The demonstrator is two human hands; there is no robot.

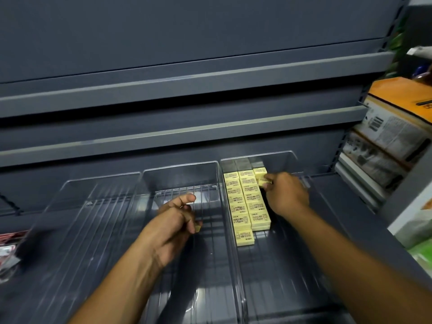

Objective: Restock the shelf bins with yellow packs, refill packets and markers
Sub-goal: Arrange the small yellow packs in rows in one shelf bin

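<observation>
Three clear plastic bins sit side by side on a grey shelf. In the right bin (284, 265) several yellow packs (243, 204) lie in two rows along its left wall. My right hand (284, 195) reaches into this bin and pinches one yellow pack (264, 181) at the far end of the rows. My left hand (174, 220) hovers over the middle bin (210, 265) with curled fingers; a small yellow pack (198, 228) shows at its fingertips. The left bin (77, 230) holds nothing that I can see.
Grey shelf rails (187, 106) run across above the bins. Stacked orange and white boxes (395, 120) stand on the shelving at the right. Red and white packets (9, 244) lie at the left edge. Green packaging (423, 251) shows at the lower right.
</observation>
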